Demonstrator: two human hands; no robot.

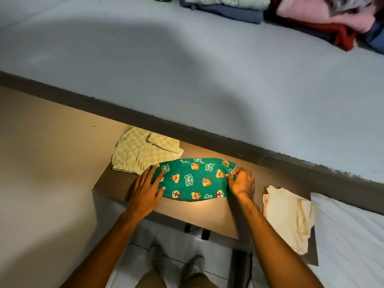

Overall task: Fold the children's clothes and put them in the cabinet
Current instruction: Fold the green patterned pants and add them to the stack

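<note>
Wooden tabletop (pixel 212 217): hands (both) on green garment (pixel 194 178).

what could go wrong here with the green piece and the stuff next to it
1. The green garment lies close to the near edge of the wooden surface; a tug by the right hand could slide it off.
2. The left hand works right beside the checked garment, so a sweep might muss it.
3. The cream garment appears to overhang the edge and may drop.
</note>
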